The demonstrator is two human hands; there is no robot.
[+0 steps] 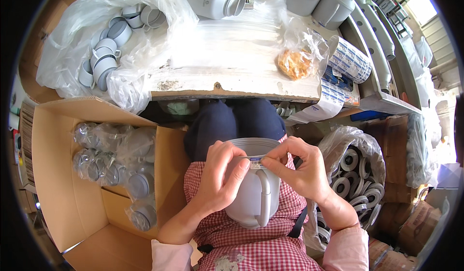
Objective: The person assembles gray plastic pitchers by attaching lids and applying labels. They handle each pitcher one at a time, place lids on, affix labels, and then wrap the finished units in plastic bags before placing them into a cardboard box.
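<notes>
A: Where is the grey jug (pixel 246 201) that you're working on?

B: In your lap, against your checked apron (pixel 215 239), its rim away from you and its handle (pixel 265 196) facing you

A: And your hands?

B: Your left hand (pixel 220 177) pinches the rim, thumb by the left end of the small label (pixel 256 163); your right hand (pixel 302 167) pinches there too, thumb at the label's right end. You can't tell whether the label is fully stuck down

A: What's around you?

B: An open cardboard box (pixel 67 174) of wrapped pieces on your left, a bag of ring-shaped parts (pixel 360 174) on your right, a worktable (pixel 193 80) ahead
</notes>
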